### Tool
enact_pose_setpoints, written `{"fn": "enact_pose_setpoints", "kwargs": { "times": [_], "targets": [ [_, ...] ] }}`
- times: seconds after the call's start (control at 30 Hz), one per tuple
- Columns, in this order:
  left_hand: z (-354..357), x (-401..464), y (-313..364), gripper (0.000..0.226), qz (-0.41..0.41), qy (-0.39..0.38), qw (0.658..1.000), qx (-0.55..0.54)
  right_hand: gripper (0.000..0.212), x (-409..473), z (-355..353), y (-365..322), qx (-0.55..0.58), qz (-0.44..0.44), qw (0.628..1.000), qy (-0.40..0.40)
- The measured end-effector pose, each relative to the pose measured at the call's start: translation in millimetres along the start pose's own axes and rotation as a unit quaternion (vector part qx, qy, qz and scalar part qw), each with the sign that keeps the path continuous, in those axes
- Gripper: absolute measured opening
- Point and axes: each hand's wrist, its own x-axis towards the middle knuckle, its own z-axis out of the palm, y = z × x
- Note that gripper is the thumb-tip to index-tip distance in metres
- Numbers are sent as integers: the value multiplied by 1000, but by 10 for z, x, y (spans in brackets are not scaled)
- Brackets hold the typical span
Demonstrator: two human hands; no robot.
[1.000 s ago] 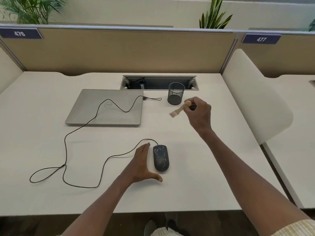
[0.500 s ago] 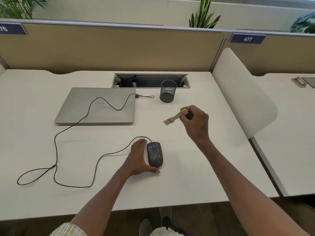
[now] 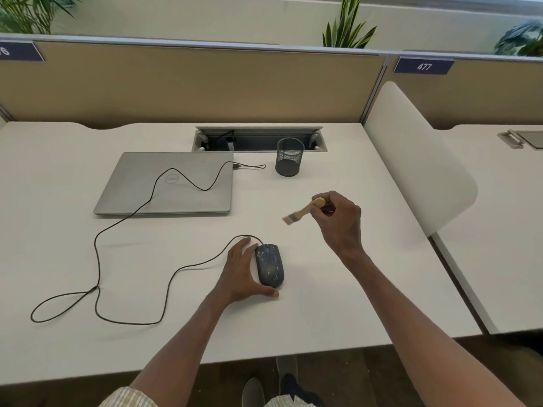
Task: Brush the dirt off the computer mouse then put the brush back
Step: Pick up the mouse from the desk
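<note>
A dark computer mouse (image 3: 269, 264) speckled with pale dirt lies on the white desk (image 3: 338, 304). My left hand (image 3: 239, 274) lies flat against its left side. The fingers are straight and the thumb is stretched along the mouse's near end. My right hand (image 3: 339, 223) hovers above the desk, up and to the right of the mouse. It grips the wooden handle of a small brush (image 3: 299, 212). The bristles point left and down, well clear of the mouse. A black mesh pen holder (image 3: 289, 157) stands farther back.
The mouse's black cable (image 3: 97, 259) loops over the desk's left half and across a closed silver laptop (image 3: 167, 183). An open cable tray (image 3: 258, 139) is set in the desk's back edge. A white chair back (image 3: 411, 160) stands to the right, beside a second desk (image 3: 499, 230).
My right hand has carried the brush away from the pen holder, toward me and nearer the mouse. My left hand has closed the gap and now touches the mouse's side.
</note>
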Motion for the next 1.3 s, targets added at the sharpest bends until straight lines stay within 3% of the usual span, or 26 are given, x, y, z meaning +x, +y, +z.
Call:
{"fn": "enact_pose_setpoints", "kwargs": {
  "times": [0.43,0.77,0.93,1.3],
  "targets": [
    [8,4,-49,129,13,17,1000,-14,12,-119,-65,11,0,14,1000,-1],
    [-81,-253,-38,106,40,36,996,-73,10,-349,-238,-71,9,24,1000,-2],
    [-137,-492,72,110,61,24,995,-75,2,-487,-305,-192,6,-12,1000,-10],
    [-157,-1385,409,115,85,49,993,-64,18,-1150,-713,-500,91,-27,995,-10]
  ]
}}
